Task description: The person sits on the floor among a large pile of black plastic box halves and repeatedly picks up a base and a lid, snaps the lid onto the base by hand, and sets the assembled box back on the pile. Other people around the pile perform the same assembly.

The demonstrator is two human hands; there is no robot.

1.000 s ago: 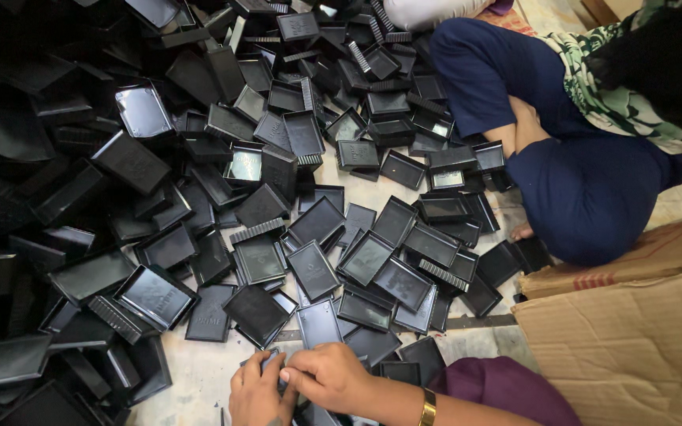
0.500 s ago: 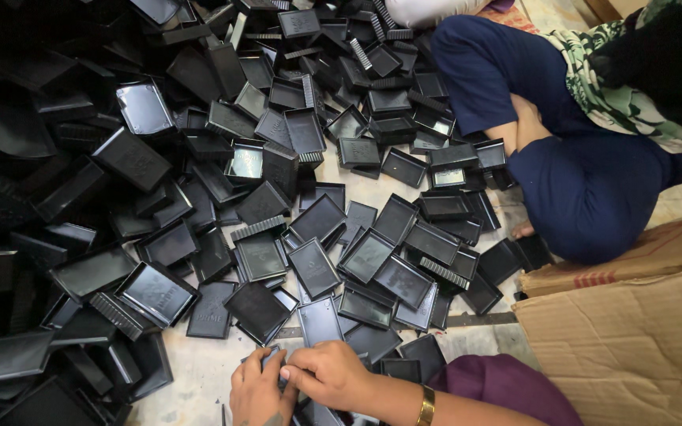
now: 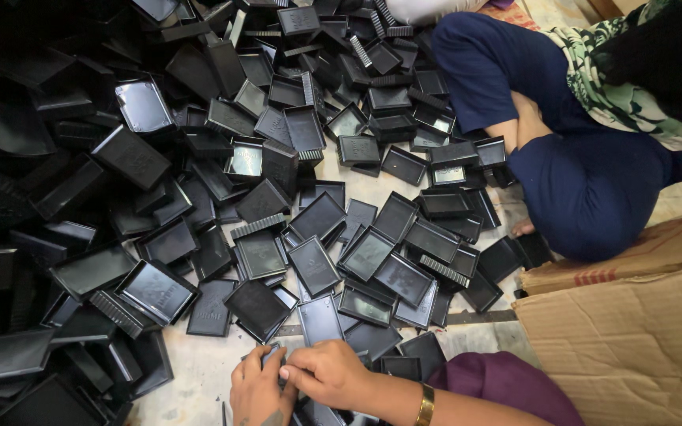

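At the bottom of the head view my left hand (image 3: 256, 388) and my right hand (image 3: 327, 374) meet over one small black plastic tray piece (image 3: 271, 349), fingers pinching it from both sides. Most of that piece is hidden under my fingers. A gold bangle (image 3: 425, 405) circles my right wrist, beside a purple sleeve or knee (image 3: 507, 380). Directly beyond my hands lies a flat black rectangular tray (image 3: 320, 319) on the pale floor (image 3: 199, 367).
A large heap of black plastic trays (image 3: 151, 158) covers the floor to the left and ahead. Another person in dark blue trousers (image 3: 570, 158) sits at the upper right. Cardboard boxes (image 3: 633, 339) stand at the lower right.
Both hands stay together at the bottom edge with only small finger movements on the piece. The pile and the seated person have not moved.
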